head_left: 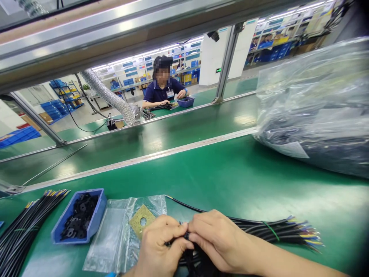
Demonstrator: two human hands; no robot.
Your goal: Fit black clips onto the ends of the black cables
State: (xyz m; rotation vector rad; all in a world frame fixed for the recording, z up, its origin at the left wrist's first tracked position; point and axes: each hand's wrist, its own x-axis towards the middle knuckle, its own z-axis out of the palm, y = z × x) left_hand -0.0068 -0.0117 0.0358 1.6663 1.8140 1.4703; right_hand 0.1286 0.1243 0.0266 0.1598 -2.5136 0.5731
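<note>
My left hand (163,244) and my right hand (220,240) meet at the near edge of the bench, thumbs and forefingers pinching a small black part (188,235). Fingers cover most of that part, so its exact kind does not show. Below and behind my hands lies a bundle of black cables (259,227), tied with a green band, its stripped coloured wire ends pointing right. One cable (181,202) sticks out to the left, beyond my hands. Beside my left hand, a yellowish square sponge (142,220) with a round hole rests on clear plastic bags (108,234).
At left stand a blue bin (98,221) of black plastic parts and another black cable bundle (25,227). A large clear bag (314,115) of dark items fills the right. Beyond the metal frame (226,63), a co-worker (161,90) sits by a small blue bin (186,102).
</note>
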